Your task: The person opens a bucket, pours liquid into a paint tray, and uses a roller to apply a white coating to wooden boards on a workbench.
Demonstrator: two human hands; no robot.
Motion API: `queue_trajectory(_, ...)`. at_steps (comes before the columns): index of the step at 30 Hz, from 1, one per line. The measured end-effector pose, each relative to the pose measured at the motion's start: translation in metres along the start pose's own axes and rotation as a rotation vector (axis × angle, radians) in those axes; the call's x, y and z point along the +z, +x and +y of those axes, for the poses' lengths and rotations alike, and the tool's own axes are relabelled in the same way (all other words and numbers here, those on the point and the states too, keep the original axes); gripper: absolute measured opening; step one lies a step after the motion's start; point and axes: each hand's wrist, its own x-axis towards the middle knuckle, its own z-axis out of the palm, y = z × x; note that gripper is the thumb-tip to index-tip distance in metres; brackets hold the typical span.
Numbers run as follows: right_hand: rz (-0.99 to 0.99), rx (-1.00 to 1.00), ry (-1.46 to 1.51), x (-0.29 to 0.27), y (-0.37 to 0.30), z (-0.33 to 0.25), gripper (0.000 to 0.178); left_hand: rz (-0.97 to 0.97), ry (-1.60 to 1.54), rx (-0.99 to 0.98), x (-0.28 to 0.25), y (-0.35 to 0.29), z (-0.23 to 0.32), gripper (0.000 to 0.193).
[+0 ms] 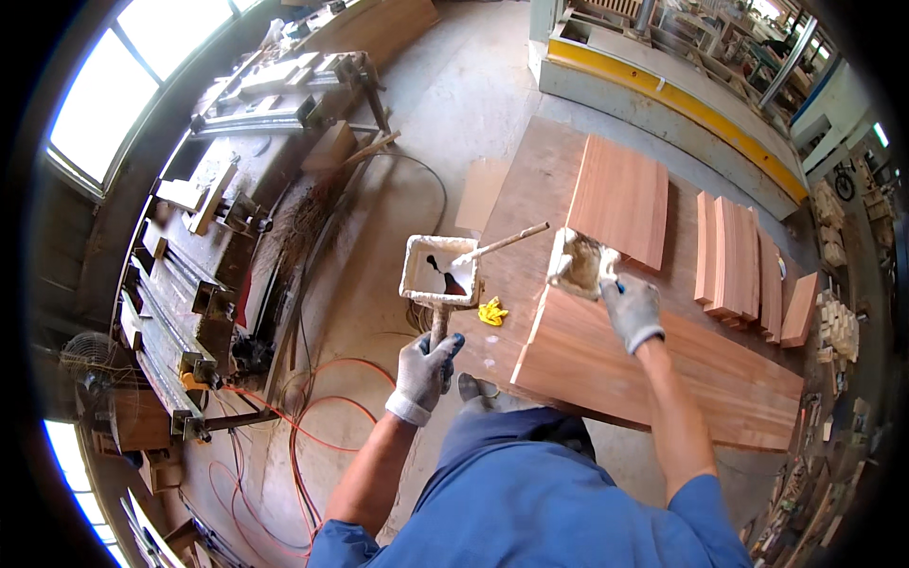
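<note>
My left hand [424,371], in a grey work glove, grips the handle of a square white glue pan [438,271]; a thin stick [500,245] leans out of the pan toward the right. My right hand [632,310], also gloved, holds a glue-caked brush or spreader [578,264] over the end of a long reddish wood board [663,364]. A shorter reddish panel [620,199] lies just beyond the brush on the brown plywood worktop [525,189].
Several narrow reddish boards [743,270] lie at the right of the worktop. A yellow scrap [492,311] lies on the concrete floor. Orange cables [303,426] loop on the floor at left, beside metal clamps and rails [189,312]. A yellow-edged machine [682,99] stands behind.
</note>
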Motion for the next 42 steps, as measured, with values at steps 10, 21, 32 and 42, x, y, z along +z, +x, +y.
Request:
queue_trajectory(10,-0.325,0.079,-0.233,0.114,0.118,-0.032,0.048,-0.002,-0.032,-0.033,0.017,0.053,0.029,0.032)
queue_trajectory(21,-0.589,0.065,-0.187,0.152,0.112,-0.014,0.042,-0.1,0.063,0.012,0.095,0.125,0.05,0.035)
queue_trajectory(32,-0.096,-0.095,0.067,0.125,0.037,0.034,0.018,-0.256,0.234,-0.103,0.123,0.173,0.038,0.034)
queue_trajectory(42,-0.251,-0.032,0.112,0.115,0.045,0.033,0.025,-0.295,0.399,-0.139,0.117,0.178,0.031,0.035)
